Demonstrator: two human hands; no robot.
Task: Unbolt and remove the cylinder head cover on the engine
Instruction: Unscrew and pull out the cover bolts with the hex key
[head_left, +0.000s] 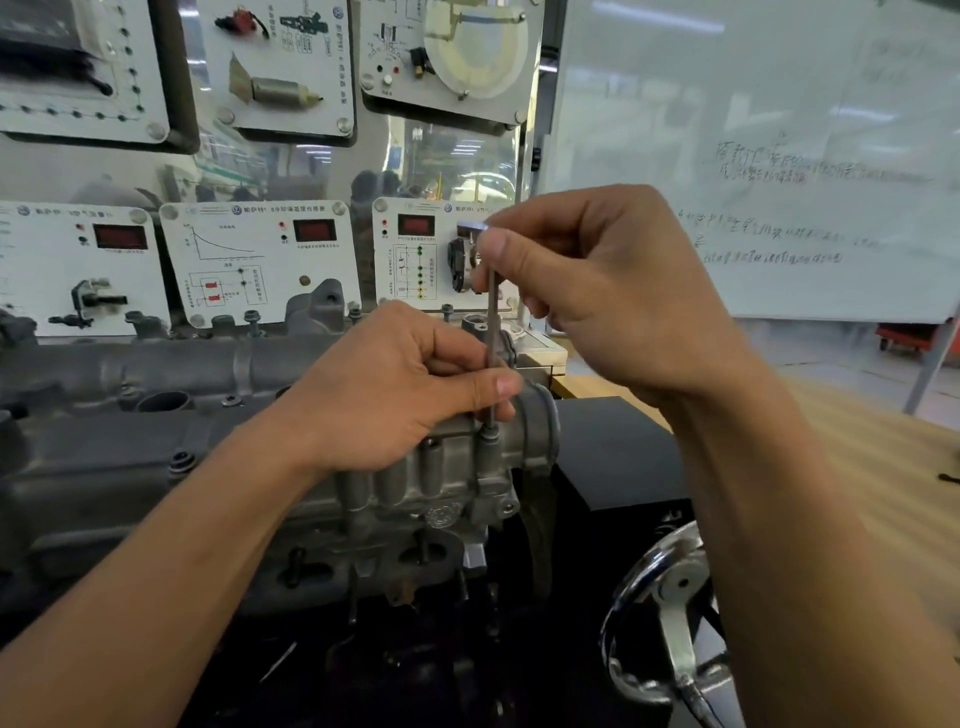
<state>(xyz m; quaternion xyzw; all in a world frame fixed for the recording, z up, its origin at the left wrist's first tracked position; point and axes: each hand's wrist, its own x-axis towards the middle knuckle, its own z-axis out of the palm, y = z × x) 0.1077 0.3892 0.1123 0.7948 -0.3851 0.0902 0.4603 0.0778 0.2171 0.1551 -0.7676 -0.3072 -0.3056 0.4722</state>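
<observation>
Head view is showing both hands working at the right end of the cover (104, 441), the grey cast lid that is lying along the top of the engine (395, 525) and running away to the left. The right hand (597, 291) is pinching the bent top of a thin key (491, 322) between thumb and fingers. The left hand (395, 389) is pinching the shaft lower down. Both grips are narrow, and each is holding the key and nothing else. The key is standing almost upright, with its tip sitting in a bolt (489, 432) at the near right corner of the cover, just under the left thumb.

I am judging the cover to be stiff and fairly heavy cast metal. It is not going to bend, but it may be oily and slippery, which the picture is not showing clearly. It is probably going to stick on its seal when it is lifted. The two long sides seem good places for taking hold, one hand near each end, lifting straight up.

For now the cover is lying below and to the left of both grips. The heel of the left hand seems to be resting on it. Other bolts (182, 460) are sitting in it further left, so lifting is not yet possible.
</observation>
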